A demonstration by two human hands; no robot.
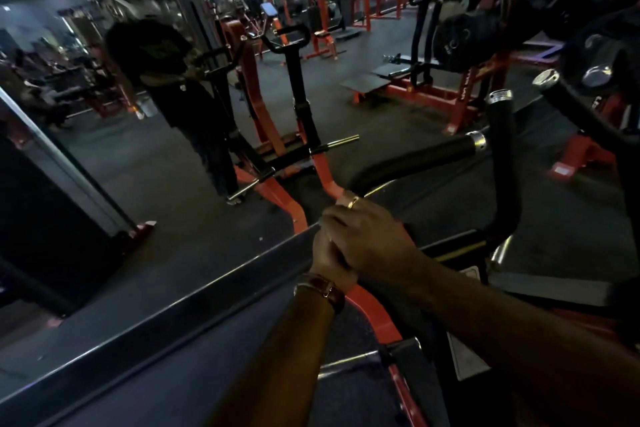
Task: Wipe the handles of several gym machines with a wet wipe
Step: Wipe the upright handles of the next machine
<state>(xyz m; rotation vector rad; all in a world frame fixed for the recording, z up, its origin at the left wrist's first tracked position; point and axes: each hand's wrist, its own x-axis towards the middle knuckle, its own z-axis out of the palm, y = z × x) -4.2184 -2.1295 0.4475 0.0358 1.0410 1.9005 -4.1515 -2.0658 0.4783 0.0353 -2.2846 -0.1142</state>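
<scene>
Two hands meet low in front of me: my right hand (367, 236) lies over my left hand (329, 260), fingers curled and pressed together. The wet wipe itself I cannot see; I'd guess it is bunched between my palms, but that is only a guess. Nearest target is the black padded handle (422, 156), just beyond my right knuckles. Its long axis runs from my hands up and to the right, ending in a silver cap (476, 141). My right hand is nearer, so it should take the first stroke. An upright grip (502, 163) stands further right, near the first handle's cap. Below runs the orange frame (370, 308), over dark floor (173, 184). A mirror (104, 80) on my left shows more orange machines in dim light.
</scene>
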